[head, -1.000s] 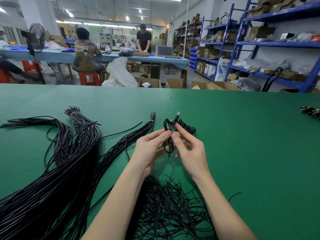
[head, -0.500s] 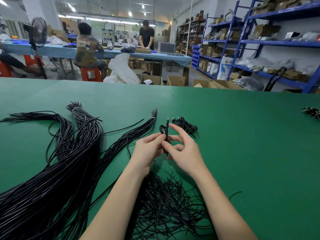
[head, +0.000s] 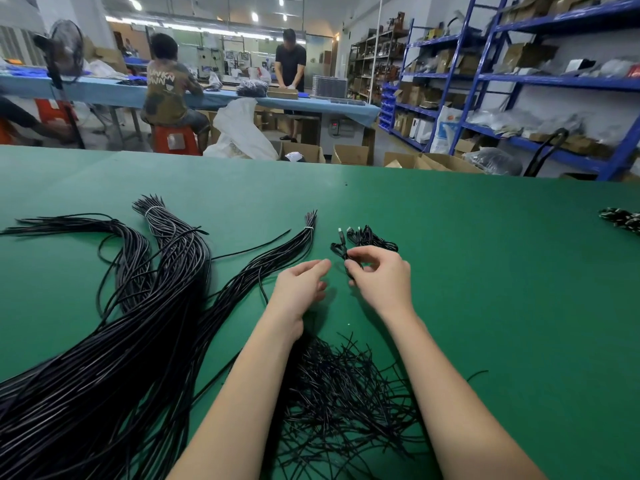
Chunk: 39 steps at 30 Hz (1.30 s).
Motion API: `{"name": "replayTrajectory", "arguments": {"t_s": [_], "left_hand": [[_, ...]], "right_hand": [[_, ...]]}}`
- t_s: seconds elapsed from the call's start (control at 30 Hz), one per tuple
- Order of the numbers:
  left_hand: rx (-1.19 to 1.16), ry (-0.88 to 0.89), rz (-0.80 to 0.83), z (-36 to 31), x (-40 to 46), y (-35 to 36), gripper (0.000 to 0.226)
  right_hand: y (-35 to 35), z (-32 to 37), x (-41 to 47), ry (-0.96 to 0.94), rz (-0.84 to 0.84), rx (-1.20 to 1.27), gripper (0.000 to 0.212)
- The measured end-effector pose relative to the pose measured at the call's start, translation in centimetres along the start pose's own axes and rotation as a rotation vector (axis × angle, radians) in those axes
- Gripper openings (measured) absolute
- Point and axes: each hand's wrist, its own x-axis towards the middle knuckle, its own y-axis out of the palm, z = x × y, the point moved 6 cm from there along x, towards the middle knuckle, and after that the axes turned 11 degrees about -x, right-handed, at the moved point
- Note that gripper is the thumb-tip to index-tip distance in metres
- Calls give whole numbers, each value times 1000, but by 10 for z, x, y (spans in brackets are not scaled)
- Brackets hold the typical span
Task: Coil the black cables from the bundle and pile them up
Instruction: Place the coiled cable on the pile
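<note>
The big cable bundle (head: 114, 358) runs off the left and bottom edges of the frame, so its near ends cannot be seen. Both forearms are cut by the bottom edge. The left forearm covers part of the loose tangle of short wires (head: 346, 393) at lower centre. The right hand (head: 381, 282) hides the lower part of the small coil (head: 341, 249) in its fingers (head: 356, 268). At the right edge, a dark speckled bundle (head: 623, 220) on the worktop (head: 485, 271) is cropped and too small to identify.
</note>
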Motion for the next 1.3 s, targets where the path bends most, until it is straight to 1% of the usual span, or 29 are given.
{"name": "replayTrajectory", "arguments": {"t_s": [0.1, 0.13, 0.17, 0.23, 0.3, 0.37, 0.43, 0.5, 0.57, 0.63, 0.67, 0.73, 0.77, 0.83, 0.87, 0.93, 1.03, 1.1, 1.23, 1.3], "left_hand": [[-8, -9, -5, -2, -1, -2, 5], [-7, -12, -3, -3, -1, -2, 4], [-2, -14, 4, -3, -1, -3, 4], [5, -15, 14, -3, -1, -3, 6], [11, -15, 21, -4, -1, -4, 6], [28, -14, 29, -3, -1, -3, 8], [51, -15, 35, -2, -2, -1, 8], [76, -21, 48, -1, -3, 0, 8], [104, -32, 69, 0, -5, 2, 14], [141, -37, 85, 1, -7, 4, 18], [157, -29, 86, 0, -7, 3, 17], [211, 22, 61, -5, -8, 1, 14], [271, 74, 29, -10, -7, -2, 14], [469, 222, -68, -22, -5, -10, 12], [581, 281, -116, -27, -5, -13, 13], [715, 315, -157, -32, -4, -19, 13], [806, 296, -147, -30, -2, -22, 10], [856, 321, -159, -31, -2, -23, 9], [945, 388, -262, -37, -6, -26, 9], [1044, 363, -310, -37, -5, -29, 12]], "right_hand": [[7, 6, 27, -55, -63, -194, 20], [11, 8, 37, -89, -50, -284, 24], [18, 8, 45, -115, -2, -398, 29], [32, 1, 56, -135, 146, -720, 38], [42, -8, 57, -170, 251, -1012, 45], [46, -13, 53, -213, 289, -1107, 51], [48, -14, 51, -208, 338, -1080, 58], [48, -11, 47, -181, 388, -1001, 63], [45, -4, 40, -167, 385, -882, 64], [37, 4, 30, -155, 338, -717, 60], [32, 8, 23, -151, 306, -618, 55], [20, 12, 6, -130, 233, -410, 37], [15, 11, -3, -100, 214, -323, 27], [13, 8, -18, -42, 242, -209, 13], [15, 6, -23, -23, 270, -181, 9], [19, 1, -30, 6, 315, -156, 8], [27, -7, -35, 24, 358, -205, 8], [28, -10, -38, 26, 370, -213, 8], [25, -11, -36, 35, 386, -210, 10], [26, -9, -36, 25, 401, -223, 7]]}}
